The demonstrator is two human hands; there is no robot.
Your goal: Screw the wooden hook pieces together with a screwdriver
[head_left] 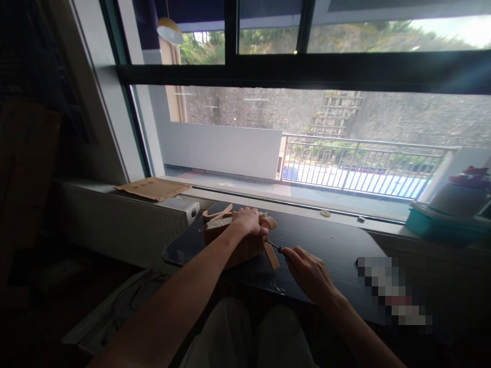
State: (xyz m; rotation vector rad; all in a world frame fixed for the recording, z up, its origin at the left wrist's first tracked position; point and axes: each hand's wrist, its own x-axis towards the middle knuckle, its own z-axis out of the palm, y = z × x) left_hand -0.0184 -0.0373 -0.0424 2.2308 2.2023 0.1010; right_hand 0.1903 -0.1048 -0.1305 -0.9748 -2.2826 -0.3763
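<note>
The brown block [230, 251] lay on the dark tabletop [326, 248], left of the middle and near the edge closest to the person. Its outer face was brown; a paler surface showed along the top. A curved tan strip [215, 216] projected at its far left, and a straight tan strip [272, 256] slanted down from its right end towards the person.

The left hand [247, 221] was placed across the top of the block, towards its right end, its grip closed over it. The right hand [307, 267] had its grip clenched on the handle of a slim dark tool [273, 245]. The tool's shaft pointed left, its tip at the block's right end, beside the top of the straight strip. Whether the tip was seated in anything could not be told.

A pixelated item [393, 291] lay at the right of the tabletop. Beyond the far edge, a pale ring [325, 213] and a small dark piece [361, 219] lay on the windowsill [303, 208]. A brown envelope [155, 188] lay farther left, next to a white radiator [126, 230].
</note>
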